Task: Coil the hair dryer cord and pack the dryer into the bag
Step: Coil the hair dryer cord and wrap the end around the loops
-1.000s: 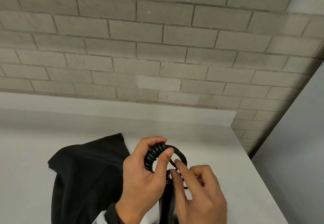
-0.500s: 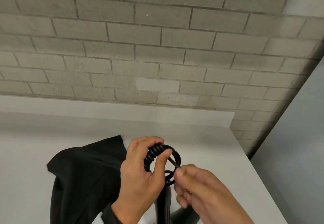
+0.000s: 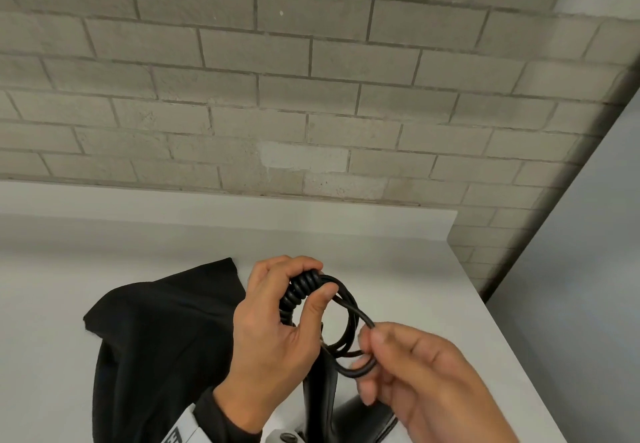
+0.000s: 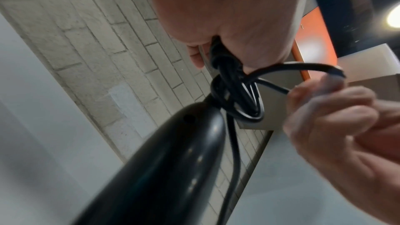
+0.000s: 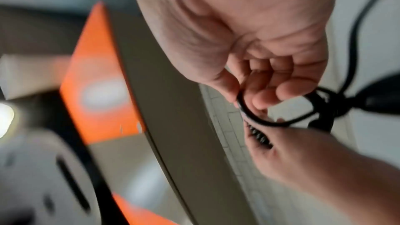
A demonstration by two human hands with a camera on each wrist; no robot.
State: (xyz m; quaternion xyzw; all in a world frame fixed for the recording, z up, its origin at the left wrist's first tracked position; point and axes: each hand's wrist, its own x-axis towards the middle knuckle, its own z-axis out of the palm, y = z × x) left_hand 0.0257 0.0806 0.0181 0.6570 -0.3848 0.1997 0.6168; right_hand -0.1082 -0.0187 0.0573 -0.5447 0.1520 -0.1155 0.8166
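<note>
Head view alone: black bag (image 3: 162, 345)

The left hand (image 3: 273, 325) is raised in front of the body, back toward the head camera, its fingers curled over and the thumb (image 3: 317, 304) pressed up against them in a closed grip. The right hand (image 3: 426, 377) sits just beside it, lower and to the right, thumb and forefinger pinched together, the other fingers (image 3: 367, 390) loosely curled beneath. A dark sleeve cuff (image 3: 211, 418) shows at the left wrist.
</note>
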